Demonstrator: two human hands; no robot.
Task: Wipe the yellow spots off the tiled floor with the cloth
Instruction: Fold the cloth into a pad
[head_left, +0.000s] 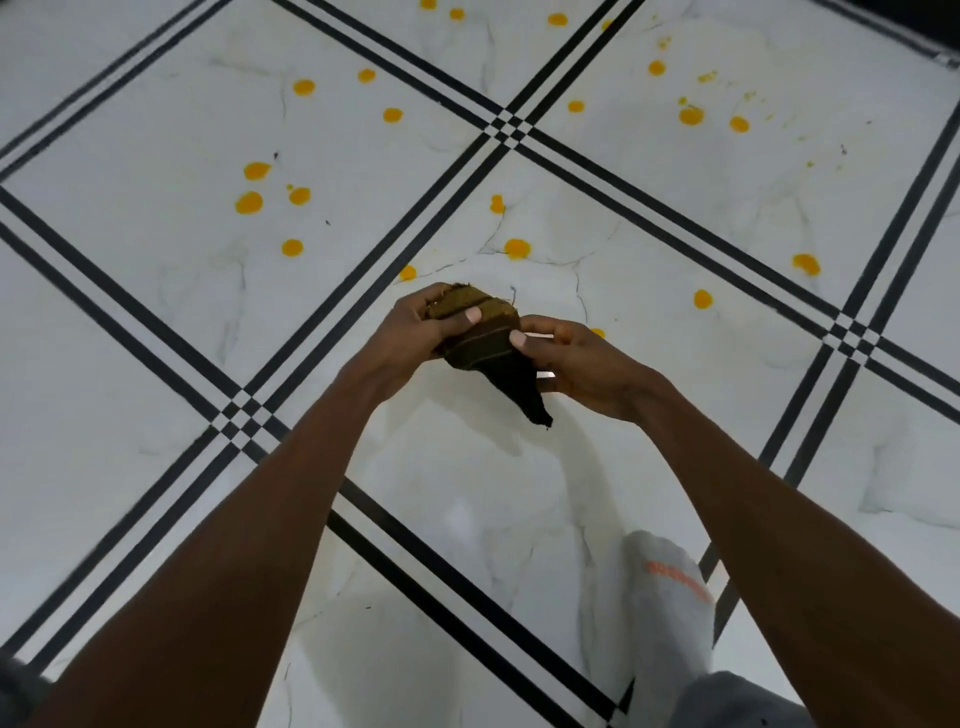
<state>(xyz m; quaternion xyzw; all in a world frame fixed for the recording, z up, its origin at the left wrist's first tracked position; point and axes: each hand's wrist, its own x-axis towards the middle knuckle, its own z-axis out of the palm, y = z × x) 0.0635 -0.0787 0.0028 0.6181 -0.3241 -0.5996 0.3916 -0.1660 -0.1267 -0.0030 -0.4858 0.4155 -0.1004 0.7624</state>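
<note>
A dark brown cloth (491, 343) with yellow-stained folds is bunched up in the air above the floor. My left hand (415, 332) grips its upper folded part, thumb on top. My right hand (576, 364) pinches its right side, and a dark corner hangs down between my hands. Several yellow spots (517, 248) dot the white marble tiled floor (156, 291) ahead of my hands, to the left, centre and right. One small spot (597, 332) shows just past my right hand.
Black double lines (249, 410) cross the tiles diagonally. My foot in a grey sock (670, 587) stands at the lower right, below my right forearm. A dark edge (924, 31) runs along the far right corner.
</note>
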